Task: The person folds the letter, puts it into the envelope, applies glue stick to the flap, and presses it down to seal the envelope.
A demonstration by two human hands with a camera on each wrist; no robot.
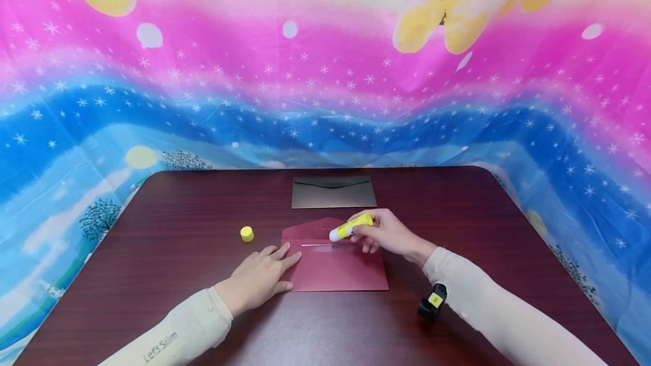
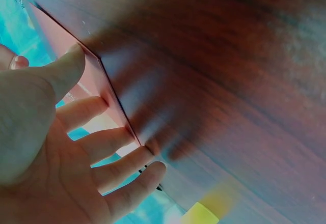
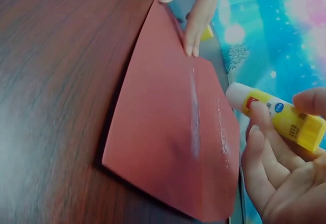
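Observation:
A red envelope (image 1: 341,270) lies on the table with its flap (image 1: 310,229) folded out toward the far side. White glue streaks (image 3: 194,117) show along its body near the fold, and more glue marks dot the flap. My right hand (image 1: 389,233) grips a yellow and white glue stick (image 1: 351,227), its white end tilted down over the envelope near the fold. With fingers spread, my left hand (image 1: 259,278) rests on the envelope's left edge, fingertips (image 2: 122,135) along that edge in the left wrist view. A yellow cap (image 1: 246,234) stands just beyond the left hand.
Behind the red envelope lies a dark grey envelope (image 1: 333,194), its flap folded down. Both are on a dark reddish-brown table (image 1: 193,208). A colourful patterned curtain (image 1: 325,83) hangs around the table's far side and both ends. A black device (image 1: 432,302) is strapped at the right wrist.

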